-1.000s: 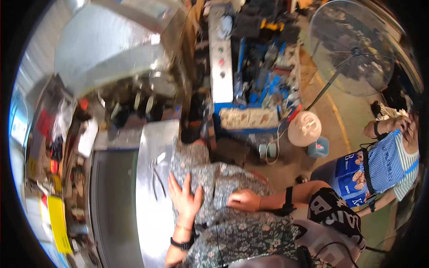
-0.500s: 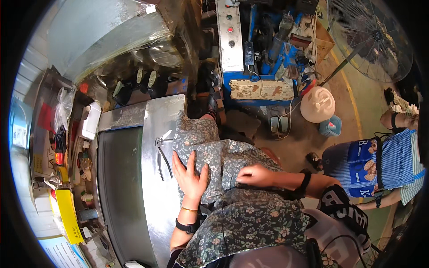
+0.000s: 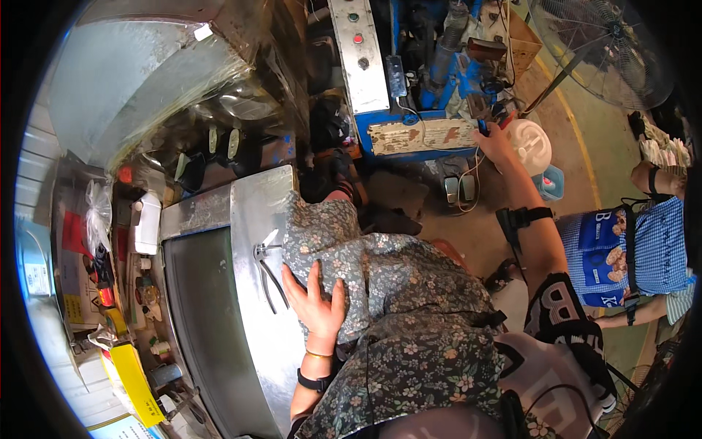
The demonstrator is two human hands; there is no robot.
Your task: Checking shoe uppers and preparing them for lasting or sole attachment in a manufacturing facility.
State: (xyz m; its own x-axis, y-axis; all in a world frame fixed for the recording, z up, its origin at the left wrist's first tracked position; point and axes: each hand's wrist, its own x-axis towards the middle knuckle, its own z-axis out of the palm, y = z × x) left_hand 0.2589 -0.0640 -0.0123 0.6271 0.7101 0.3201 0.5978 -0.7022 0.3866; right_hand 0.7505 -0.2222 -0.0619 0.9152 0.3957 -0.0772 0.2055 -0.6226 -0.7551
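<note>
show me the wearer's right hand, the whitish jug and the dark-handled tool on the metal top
right hand (image 3: 499,145): head view, back of the hand
whitish jug (image 3: 532,150): head view, body of the jug
dark-handled tool (image 3: 265,275): head view, upper handles

- The head-worn camera, left one of a pair, looks steeply down over the floral cloth (image 3: 428,282).
- Close beneath it lies the left hand (image 3: 319,307); the right hand (image 3: 499,145) is farther out.
- Wide fisheye: the fan (image 3: 618,31) runs past the top edge, I think, near the dim rim.
</note>
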